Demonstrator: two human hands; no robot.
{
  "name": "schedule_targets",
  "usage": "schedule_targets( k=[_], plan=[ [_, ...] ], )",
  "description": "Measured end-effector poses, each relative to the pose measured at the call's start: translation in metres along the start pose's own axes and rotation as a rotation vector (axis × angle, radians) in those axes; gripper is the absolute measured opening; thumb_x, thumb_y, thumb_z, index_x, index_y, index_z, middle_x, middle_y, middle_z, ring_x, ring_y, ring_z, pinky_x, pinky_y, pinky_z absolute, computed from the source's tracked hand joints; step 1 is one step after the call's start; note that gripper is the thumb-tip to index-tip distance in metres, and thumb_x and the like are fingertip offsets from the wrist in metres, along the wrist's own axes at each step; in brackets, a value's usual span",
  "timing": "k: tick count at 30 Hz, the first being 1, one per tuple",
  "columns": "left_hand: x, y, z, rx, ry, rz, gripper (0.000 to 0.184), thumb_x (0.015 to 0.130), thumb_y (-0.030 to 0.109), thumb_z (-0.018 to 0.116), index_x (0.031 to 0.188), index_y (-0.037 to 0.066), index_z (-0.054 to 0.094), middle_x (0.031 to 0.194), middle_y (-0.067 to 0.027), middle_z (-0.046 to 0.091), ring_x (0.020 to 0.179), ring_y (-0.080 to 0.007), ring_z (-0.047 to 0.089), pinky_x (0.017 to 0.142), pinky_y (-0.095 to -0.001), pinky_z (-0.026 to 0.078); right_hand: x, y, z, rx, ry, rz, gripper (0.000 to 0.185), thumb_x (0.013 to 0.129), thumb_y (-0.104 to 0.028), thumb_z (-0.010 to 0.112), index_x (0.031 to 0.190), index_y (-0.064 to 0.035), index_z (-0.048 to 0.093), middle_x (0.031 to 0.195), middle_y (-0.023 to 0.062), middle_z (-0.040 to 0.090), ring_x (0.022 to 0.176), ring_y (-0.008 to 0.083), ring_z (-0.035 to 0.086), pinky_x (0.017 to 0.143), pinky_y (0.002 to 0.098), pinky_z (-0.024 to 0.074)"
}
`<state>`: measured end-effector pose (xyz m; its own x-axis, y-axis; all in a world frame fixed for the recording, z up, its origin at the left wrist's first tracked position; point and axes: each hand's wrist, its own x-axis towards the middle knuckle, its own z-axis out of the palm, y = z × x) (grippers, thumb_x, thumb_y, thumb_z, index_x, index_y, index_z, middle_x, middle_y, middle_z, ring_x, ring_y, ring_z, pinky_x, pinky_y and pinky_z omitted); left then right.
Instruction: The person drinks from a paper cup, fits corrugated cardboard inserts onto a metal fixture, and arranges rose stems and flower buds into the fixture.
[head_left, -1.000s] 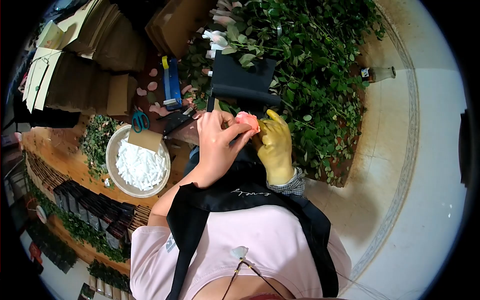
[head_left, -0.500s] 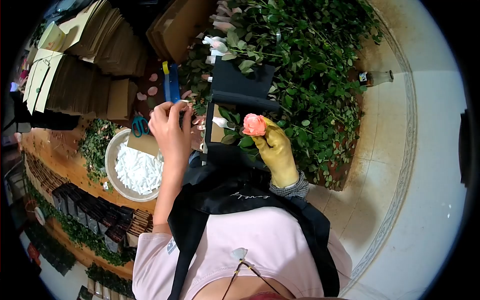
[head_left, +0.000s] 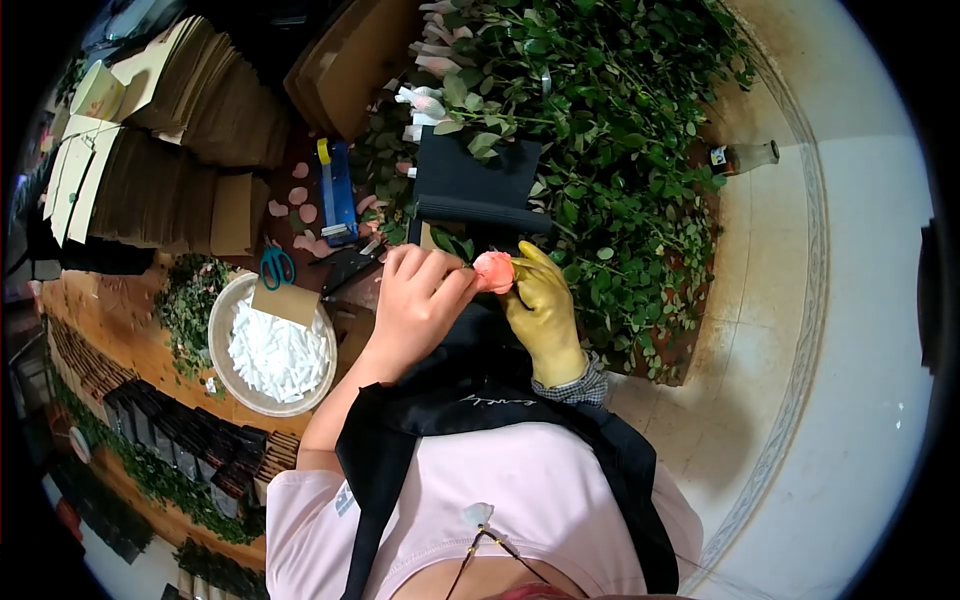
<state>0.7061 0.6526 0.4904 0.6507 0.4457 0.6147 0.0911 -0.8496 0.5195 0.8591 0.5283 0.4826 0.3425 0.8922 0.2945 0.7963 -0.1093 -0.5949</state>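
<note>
A coral-pink rose is between my two hands, its bloom turned up towards me. My right hand, in a yellow glove, grips it just under the head, with some fingers raised. The bare fingers of my left hand are pinched together at the bloom's left edge, on its outer petals. The rose's stem is hidden from here. Just beyond the hands lies an open black box, with green leaves showing at its near side.
A bowl of small white tubes stands left, a cardboard piece on it. Near it are teal-handled scissors, black pruners and a blue tape dispenser. Leafy rose stems pile up right; cardboard stacks rise far left.
My left hand has moved right and nearer, from beside the tape dispenser to the rose, uncovering the pruners. My right hand has brought the rose slightly left and towards me.
</note>
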Motion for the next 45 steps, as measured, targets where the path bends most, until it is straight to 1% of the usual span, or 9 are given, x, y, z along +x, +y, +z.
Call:
schedule_targets(
  k=[7, 15, 25, 27, 30, 36, 39, 43, 45],
  plan=[
    [-0.003, 0.017, 0.002, 0.109, 0.001, 0.204, 0.013, 0.077, 0.014, 0.074, 0.081, 0.011, 0.062, 0.083, -0.0006, 0.058, 0.077, -0.0198, 0.056, 0.077, -0.0359, 0.042, 0.008, -0.006, -0.002, -0.198, -0.050, -0.151, 0.032, 0.070, -0.006, 0.075, 0.101, -0.0014, 0.071, 0.099, 0.0109, 0.072, 0.100, 0.0255, 0.066, 0.103, 0.0461, 0.0451],
    [-0.017, -0.031, -0.033, 0.447, -0.010, -0.363, 0.024, 0.082, 0.019, 0.074, 0.068, 0.006, 0.059, 0.075, -0.0060, 0.054, 0.073, -0.0266, 0.051, 0.070, -0.0392, 0.037, -0.001, 0.002, -0.001, 0.034, -0.041, -0.002, 0.023, 0.076, -0.008, 0.074, 0.099, -0.0044, 0.073, 0.103, 0.0097, 0.073, 0.104, 0.0277, 0.067, 0.106, 0.0478, 0.0448],
    [-0.007, -0.006, -0.006, -0.149, 0.001, -0.226, 0.041, 0.073, 0.011, 0.080, 0.111, 0.006, 0.064, 0.106, -0.0090, 0.060, 0.096, -0.0297, 0.058, 0.084, -0.0375, 0.044, -0.004, 0.000, 0.000, 0.115, -0.059, 0.027, 0.033, 0.073, -0.005, 0.077, 0.105, -0.0059, 0.071, 0.109, 0.0103, 0.071, 0.108, 0.0317, 0.064, 0.106, 0.0455, 0.0442],
    [-0.002, -0.010, -0.005, -0.624, -0.123, -0.422, 0.053, 0.075, 0.010, 0.079, 0.122, 0.000, 0.057, 0.112, -0.0146, 0.061, 0.106, -0.0286, 0.060, 0.093, -0.0361, 0.046, -0.003, 0.001, -0.001, 0.133, -0.053, 0.013, 0.035, 0.073, -0.005, 0.077, 0.107, -0.0051, 0.070, 0.108, 0.0108, 0.070, 0.107, 0.0322, 0.064, 0.106, 0.0456, 0.0440],
    [-0.002, -0.019, 0.009, -0.535, -0.286, -0.333, 0.049, 0.071, 0.014, 0.084, 0.113, -0.001, 0.063, 0.102, -0.0116, 0.066, 0.090, -0.0212, 0.064, 0.082, -0.0314, 0.050, 0.002, 0.005, -0.004, 0.041, -0.086, -0.116, 0.041, 0.076, -0.011, 0.075, 0.116, -0.0036, 0.065, 0.112, 0.0136, 0.067, 0.108, 0.0314, 0.061, 0.107, 0.0450, 0.0422],
    [0.001, -0.043, 0.028, -0.650, -0.222, -0.746, 0.027, 0.086, 0.013, 0.075, 0.105, -0.004, 0.067, 0.092, -0.0066, 0.070, 0.084, -0.0111, 0.065, 0.078, -0.0252, 0.051, -0.025, 0.050, -0.056, 0.085, -0.087, 0.262, 0.073, 0.088, -0.047, 0.069, 0.143, -0.0057, 0.046, 0.134, 0.0198, 0.057, 0.127, 0.0361, 0.051, 0.108, 0.0458, 0.0407],
    [0.000, -0.047, 0.033, -0.803, -0.268, -0.827, 0.034, 0.089, 0.011, 0.072, 0.118, -0.005, 0.061, 0.104, -0.0076, 0.069, 0.092, -0.0125, 0.065, 0.081, -0.0241, 0.051, -0.056, 0.090, -0.045, -0.263, -0.269, 0.228, 0.058, 0.072, -0.006, 0.076, 0.128, -0.0061, 0.061, 0.111, 0.0167, 0.066, 0.107, 0.0314, 0.061, 0.106, 0.0447, 0.0437],
    [-0.028, -0.088, 0.043, -1.221, -0.421, -0.794, 0.038, 0.096, 0.018, 0.063, 0.127, -0.002, 0.055, 0.115, -0.0096, 0.065, 0.105, -0.0170, 0.062, 0.090, -0.0319, 0.050, -0.056, 0.087, -0.061, -0.456, -0.011, 0.181, 0.042, 0.069, 0.011, 0.063, 0.104, -0.0103, 0.073, 0.080, 0.0103, 0.068, 0.084, 0.0272, 0.066, 0.107, 0.0428, 0.0435],
    [-0.026, -0.094, 0.050, -0.500, -0.707, -0.688, 0.034, 0.093, 0.017, 0.066, 0.122, 0.001, 0.059, 0.112, -0.0119, 0.063, 0.104, -0.0238, 0.063, 0.089, -0.0346, 0.049, -0.055, 0.089, -0.081, -0.437, 0.002, 0.177, 0.046, 0.069, 0.013, 0.060, 0.106, -0.0126, 0.073, 0.081, 0.0102, 0.068, 0.084, 0.0271, 0.066, 0.106, 0.0427, 0.0440]
  ],
)
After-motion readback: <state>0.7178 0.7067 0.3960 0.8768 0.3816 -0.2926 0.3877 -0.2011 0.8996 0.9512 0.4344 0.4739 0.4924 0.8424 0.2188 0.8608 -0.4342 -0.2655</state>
